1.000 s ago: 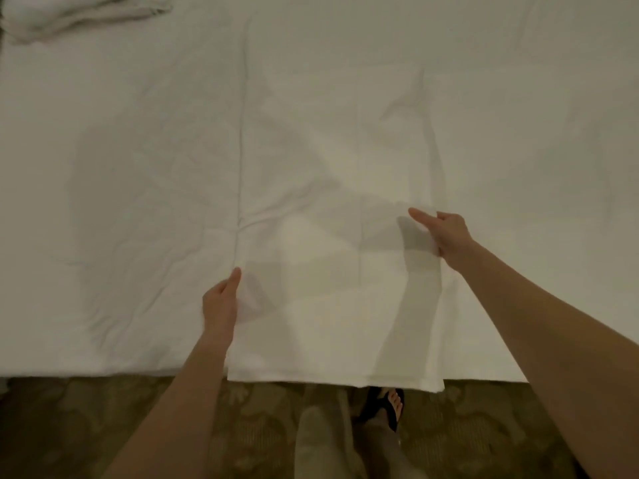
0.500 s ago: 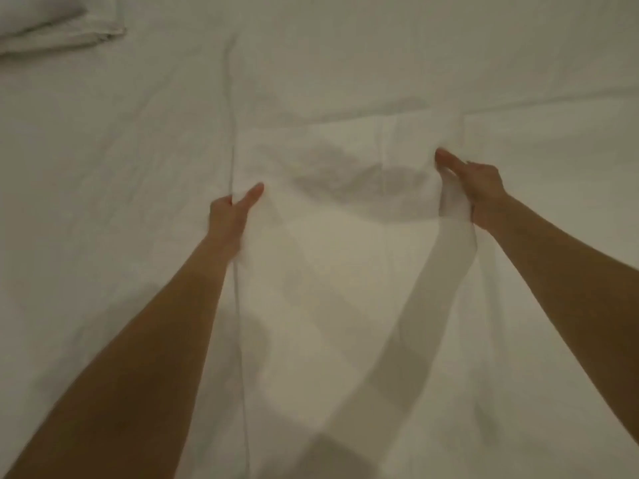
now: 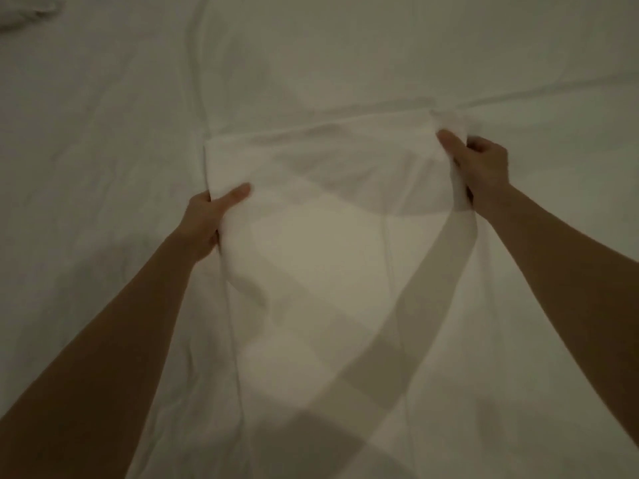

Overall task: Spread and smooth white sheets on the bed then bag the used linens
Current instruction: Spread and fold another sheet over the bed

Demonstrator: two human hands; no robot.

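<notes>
A folded white sheet lies lengthwise on the sheet-covered bed, its far folded end about halfway up the view. My left hand grips its left edge, thumb on top of the cloth. My right hand grips the right edge near the far corner, where the fabric is bunched and lifted off the bed. The cloth between my hands sags slightly.
A crumpled white bundle of linen sits at the far left corner. A long crease runs across the bed beyond the folded sheet. White bedding fills the whole view; no bed edge or floor shows.
Both hands have moved forward over the bed with the folded sheet's edges held. The view has leaned in, so the floor and bed edge dropped out of sight. The sheet's far end now folds over.
</notes>
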